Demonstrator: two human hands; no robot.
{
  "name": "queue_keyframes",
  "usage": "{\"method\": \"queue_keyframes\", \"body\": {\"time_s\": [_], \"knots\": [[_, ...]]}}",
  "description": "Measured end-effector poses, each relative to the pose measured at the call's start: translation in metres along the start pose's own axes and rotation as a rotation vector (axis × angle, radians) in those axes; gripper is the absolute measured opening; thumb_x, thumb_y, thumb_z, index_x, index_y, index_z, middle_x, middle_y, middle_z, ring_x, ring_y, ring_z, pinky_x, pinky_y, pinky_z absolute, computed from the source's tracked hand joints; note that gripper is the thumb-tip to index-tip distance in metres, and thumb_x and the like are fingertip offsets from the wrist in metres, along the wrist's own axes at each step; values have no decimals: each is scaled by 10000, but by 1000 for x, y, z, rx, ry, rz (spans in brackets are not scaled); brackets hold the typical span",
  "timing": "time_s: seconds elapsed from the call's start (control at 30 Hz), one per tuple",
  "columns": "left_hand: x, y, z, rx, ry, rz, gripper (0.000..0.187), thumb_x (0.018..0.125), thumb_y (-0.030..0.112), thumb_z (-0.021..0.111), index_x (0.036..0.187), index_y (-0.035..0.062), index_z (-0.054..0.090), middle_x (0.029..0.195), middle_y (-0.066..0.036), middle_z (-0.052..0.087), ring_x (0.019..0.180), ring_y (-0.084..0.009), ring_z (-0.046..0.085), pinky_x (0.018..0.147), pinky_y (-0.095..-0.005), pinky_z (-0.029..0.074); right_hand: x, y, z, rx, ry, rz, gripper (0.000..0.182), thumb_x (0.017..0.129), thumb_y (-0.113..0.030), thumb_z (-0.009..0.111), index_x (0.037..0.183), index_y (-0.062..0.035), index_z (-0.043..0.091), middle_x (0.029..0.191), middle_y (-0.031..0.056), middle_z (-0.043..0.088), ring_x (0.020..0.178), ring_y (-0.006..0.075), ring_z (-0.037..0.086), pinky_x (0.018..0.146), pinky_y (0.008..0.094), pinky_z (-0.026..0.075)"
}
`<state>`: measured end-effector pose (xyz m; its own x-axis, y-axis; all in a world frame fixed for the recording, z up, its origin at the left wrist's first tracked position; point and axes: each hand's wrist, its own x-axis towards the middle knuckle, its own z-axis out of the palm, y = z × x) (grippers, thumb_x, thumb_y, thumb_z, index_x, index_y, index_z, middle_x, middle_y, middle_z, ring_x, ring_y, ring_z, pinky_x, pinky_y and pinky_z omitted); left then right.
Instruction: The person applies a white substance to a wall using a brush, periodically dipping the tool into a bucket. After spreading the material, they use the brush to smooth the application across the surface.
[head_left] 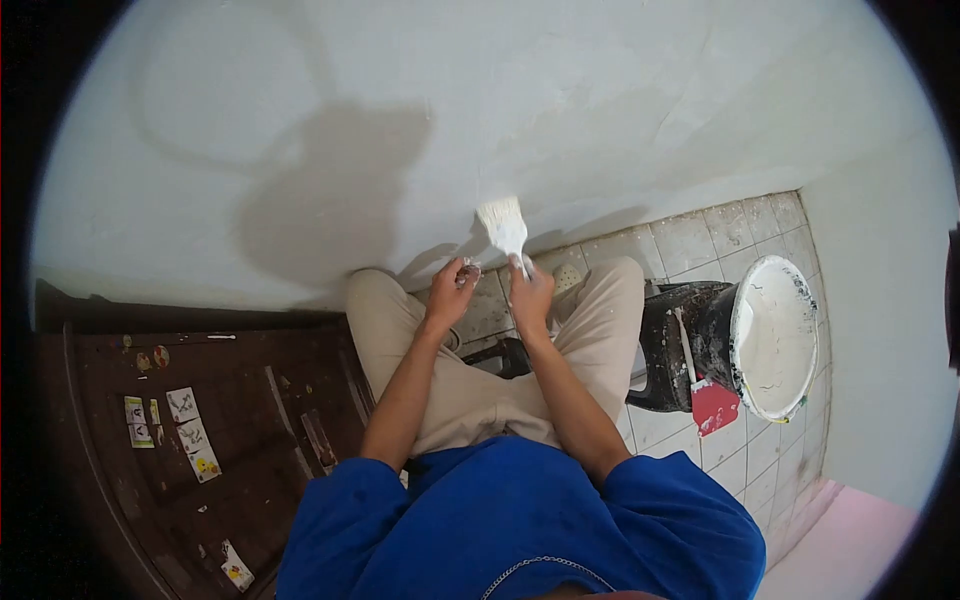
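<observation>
My right hand [532,297] is closed around the handle of a paintbrush [503,222]. Its wide bristles, coated in white, point up at the pale wall [580,110] and overlap its lower part in this view. Just left of it, my left hand [450,290] has its fingers curled in, with whitish smears about the fingertips. Whether a small thing sits in that left hand, I cannot tell. Both hands are over the gap between my bent knees.
On the right stands a bucket [741,335] of white paint, beside a black plastic seat-like thing [660,350]. A flat red tool [715,406] with a pale handle lies against them. Dark wooden furniture [240,400] with stickers is on the left. White tiles [690,245] cover the floor.
</observation>
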<state>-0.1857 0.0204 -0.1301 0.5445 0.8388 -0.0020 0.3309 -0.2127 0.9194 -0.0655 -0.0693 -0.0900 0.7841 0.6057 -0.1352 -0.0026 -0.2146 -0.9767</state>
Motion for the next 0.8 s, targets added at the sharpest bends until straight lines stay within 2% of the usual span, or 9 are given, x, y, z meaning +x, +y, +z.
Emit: {"method": "queue_keyframes", "body": {"time_s": [0.07, 0.17, 0.27, 0.37, 0.47, 0.57, 0.67, 0.7, 0.8], "knots": [[-3, 1, -1, -15, 6, 7, 202, 883, 167, 603, 912, -29, 561, 841, -165, 621, 755, -264, 611, 696, -354, 473, -2, 12, -3, 12, -12, 20, 281, 924, -208, 590, 859, 61, 636, 611, -33, 479, 604, 57, 377, 513, 259, 330], [-3, -4, 0, -25, 11, 12, 201, 883, 164, 602, 904, -31, 558, 830, -162, 625, 747, -260, 613, 689, -353, 475, -9, -21, -14, 152, 10, -50, 288, 923, -209, 591, 855, 69, 632, 610, -26, 488, 603, 59, 376, 523, 257, 344], [-4, 0, -2, -28, 9, 2, 199, 885, 164, 600, 906, -31, 561, 816, -160, 627, 732, -260, 614, 678, -349, 477, -11, -63, -7, 100, 59, -135, 287, 923, -208, 591, 852, 66, 633, 612, -28, 491, 596, 66, 379, 521, 262, 345], [-2, -8, 2, -7, 19, 13, 199, 884, 163, 600, 909, -31, 562, 804, -159, 626, 723, -259, 615, 669, -343, 478, 8, 11, 11, -103, 107, -256, 292, 924, -219, 592, 848, 60, 634, 615, -25, 495, 597, 70, 386, 524, 261, 351], [-4, -1, 0, 7, 27, 1, 199, 882, 163, 602, 912, -29, 562, 806, -160, 625, 721, -258, 613, 673, -344, 476, 0, 40, 2, -91, -2, 108, 324, 921, -250, 603, 755, 28, 610, 589, -34, 467, 583, 43, 373, 507, 233, 308], [-3, -10, 1, -9, 19, 6, 206, 881, 165, 604, 913, -33, 560, 805, -160, 624, 716, -255, 608, 681, -344, 476, -8, -16, -15, 21, 3, 40, 297, 921, -227, 589, 898, 63, 646, 607, 25, 508, 615, 84, 409, 555, 295, 393], [-3, -10, 2, -38, 4, -9, 209, 882, 168, 604, 913, -33, 558, 801, -160, 621, 712, -251, 600, 685, -346, 473, -2, -38, -8, 74, 69, -188, 293, 921, -219, 587, 908, 68, 645, 591, 31, 492, 600, 98, 408, 555, 309, 400], [-2, -8, 1, -21, -5, -17, 207, 883, 169, 603, 915, -31, 560, 798, -158, 620, 711, -247, 599, 682, -344, 473, 4, -29, -4, 14, 60, -196, 294, 918, -215, 585, 888, 72, 640, 586, 47, 527, 588, 104, 390, 553, 310, 399], [-3, -6, 1, 6, -29, -17, 202, 886, 173, 600, 923, -23, 567, 791, -149, 620, 707, -234, 596, 673, -340, 470, 13, 32, 0, -183, 51, -122, 338, 899, -252, 596, 840, 77, 641, 580, 101, 572, 542, 135, 447, 554, 329, 414]]}}
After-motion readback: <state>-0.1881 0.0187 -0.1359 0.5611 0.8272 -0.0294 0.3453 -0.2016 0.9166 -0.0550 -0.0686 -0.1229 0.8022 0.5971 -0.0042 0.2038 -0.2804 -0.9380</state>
